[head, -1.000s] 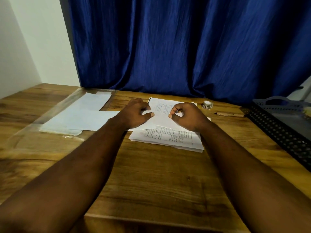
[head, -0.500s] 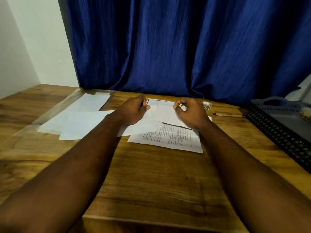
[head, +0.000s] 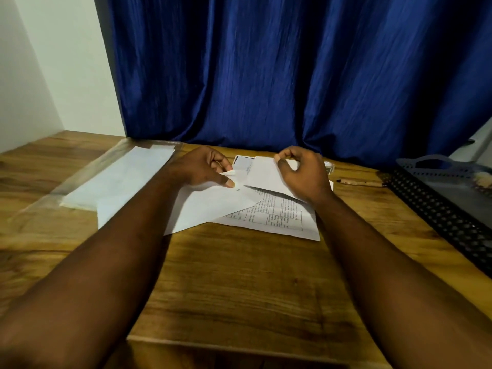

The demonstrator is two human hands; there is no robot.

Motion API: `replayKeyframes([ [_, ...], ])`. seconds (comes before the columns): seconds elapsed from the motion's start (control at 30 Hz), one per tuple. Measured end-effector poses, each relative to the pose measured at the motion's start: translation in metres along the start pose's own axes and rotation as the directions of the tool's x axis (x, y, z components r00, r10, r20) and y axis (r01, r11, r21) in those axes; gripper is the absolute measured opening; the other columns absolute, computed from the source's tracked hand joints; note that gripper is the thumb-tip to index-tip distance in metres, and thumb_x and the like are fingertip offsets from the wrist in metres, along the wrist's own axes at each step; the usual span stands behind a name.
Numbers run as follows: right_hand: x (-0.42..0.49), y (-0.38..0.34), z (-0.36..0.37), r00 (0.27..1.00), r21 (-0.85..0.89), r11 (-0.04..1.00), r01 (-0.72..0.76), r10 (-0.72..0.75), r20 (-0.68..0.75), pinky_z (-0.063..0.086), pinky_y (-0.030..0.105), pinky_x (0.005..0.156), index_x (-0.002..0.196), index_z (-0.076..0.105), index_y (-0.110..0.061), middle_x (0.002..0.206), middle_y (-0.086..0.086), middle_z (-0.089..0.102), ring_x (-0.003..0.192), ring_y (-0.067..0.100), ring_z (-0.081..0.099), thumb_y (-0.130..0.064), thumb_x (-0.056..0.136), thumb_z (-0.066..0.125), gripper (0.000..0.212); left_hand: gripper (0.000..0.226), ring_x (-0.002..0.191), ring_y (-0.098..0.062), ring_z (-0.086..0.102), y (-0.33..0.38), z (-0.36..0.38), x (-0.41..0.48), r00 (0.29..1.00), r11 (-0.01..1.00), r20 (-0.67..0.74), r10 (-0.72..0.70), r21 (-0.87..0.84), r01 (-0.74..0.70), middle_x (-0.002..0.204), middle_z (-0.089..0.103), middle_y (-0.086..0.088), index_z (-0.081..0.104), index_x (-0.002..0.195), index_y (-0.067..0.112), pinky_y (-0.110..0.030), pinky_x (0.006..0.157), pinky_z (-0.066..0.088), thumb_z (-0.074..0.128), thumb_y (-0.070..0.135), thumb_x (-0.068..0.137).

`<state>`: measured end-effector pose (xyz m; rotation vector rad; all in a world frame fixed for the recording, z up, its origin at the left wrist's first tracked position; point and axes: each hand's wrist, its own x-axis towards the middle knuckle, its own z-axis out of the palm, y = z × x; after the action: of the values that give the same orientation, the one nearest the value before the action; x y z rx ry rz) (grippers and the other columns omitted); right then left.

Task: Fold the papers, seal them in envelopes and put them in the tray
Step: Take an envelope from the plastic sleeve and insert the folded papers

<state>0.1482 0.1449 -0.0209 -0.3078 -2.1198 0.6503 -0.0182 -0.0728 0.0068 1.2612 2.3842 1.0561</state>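
Paper (head: 262, 173) is raised off the stack (head: 279, 217), its far edge pinched by the right hand (head: 303, 174); the left hand (head: 202, 169) pinches a corner beside it. Align edges squarely before creasing. Tray (head: 436, 209) lies well right of the right hand.

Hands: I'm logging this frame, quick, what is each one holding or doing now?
Left hand: pinching a paper corner.
Right hand: pinching the raised sheet by its top edge.

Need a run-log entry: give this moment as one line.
step: folding | left hand: pinches paper corner | right hand: pinches paper edge | tray: at right
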Motion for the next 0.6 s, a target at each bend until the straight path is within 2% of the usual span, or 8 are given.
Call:
replayKeyframes([
  [0.1,0.004,-0.006,-0.004,0.999,0.0,1.0,-0.015,0.015,-0.049,0.049,0.012,0.075,0.095,0.079,-0.021,0.091,-0.015,0.075,0.085,-0.002,0.069,-0.039,0.096,0.076,0.018,0.031,0.077,-0.001,0.066,0.003,-0.001,0.002,0.997,0.998,-0.067,0.025,0.053,-0.021,0.086,0.076,0.013,0.079,0.1,0.022,-0.013,0.066,0.045,0.095,0.026,0.073],
  [0.2,0.007,-0.009,-0.005,0.995,0.099,0.993,-0.068,0.074,-0.061,0.052,0.015,0.073,0.097,0.08,-0.019,0.092,-0.013,0.076,0.084,0.0,0.07,-0.037,0.097,0.077,0.018,0.033,0.082,0.002,0.065,0.004,0.001,0.002,0.995,0.997,-0.096,0.022,0.07,-0.015,0.085,0.071,0.021,0.077,0.103,0.027,-0.017,0.071,0.044,0.094,0.029,0.075],
  [0.3,0.008,-0.002,-0.005,0.996,0.067,0.994,-0.084,0.082,0.026,0.059,0.027,0.083,0.099,0.082,-0.02,0.095,-0.014,0.078,0.089,0.001,0.072,-0.036,0.095,0.078,0.017,0.033,0.077,0.006,0.064,0.005,0.001,0.002,0.995,0.999,-0.095,0.027,0.036,-0.024,0.07,0.069,0.022,0.076,0.108,0.026,-0.017,0.071,0.043,0.091,0.024,0.079],
  [0.37,0.004,0.003,-0.004,0.987,0.01,0.995,-0.101,0.099,0.129,0.057,0.031,0.093,0.101,0.082,-0.022,0.1,-0.014,0.079,0.096,0.001,0.072,-0.038,0.094,0.079,0.018,0.032,0.067,0.006,0.062,0.004,0.001,0.001,0.996,0.999,-0.081,0.047,0.02,-0.046,0.063,0.067,0.019,0.075,0.112,0.025,-0.019,0.071,0.042,0.089,0.021,0.083],
  [0.47,0.0,0.005,-0.006,0.968,0.002,0.993,-0.119,0.115,0.223,0.054,0.029,0.095,0.106,0.082,-0.022,0.105,-0.013,0.079,0.102,0.0,0.071,-0.039,0.095,0.078,0.02,0.032,0.069,-0.003,0.059,0.005,0.003,-0.001,0.994,0.999,-0.094,0.053,0.002,-0.053,0.073,0.067,0.003,0.075,0.114,0.026,-0.022,0.07,0.043,0.087,0.021,0.085],
  [0.6,0.002,0.004,-0.012,0.945,0.123,0.982,-0.14,0.095,0.312,0.053,0.033,0.102,0.102,0.082,-0.023,0.103,-0.013,0.08,0.104,0.0,0.071,-0.037,0.096,0.078,0.017,0.029,0.09,-0.008,0.065,0.003,0.003,0.0,0.986,0.998,-0.161,0.053,0.033,-0.049,0.09,0.073,0.011,0.073,0.116,0.032,-0.032,0.088,0.049,0.084,0.03,0.089],
])
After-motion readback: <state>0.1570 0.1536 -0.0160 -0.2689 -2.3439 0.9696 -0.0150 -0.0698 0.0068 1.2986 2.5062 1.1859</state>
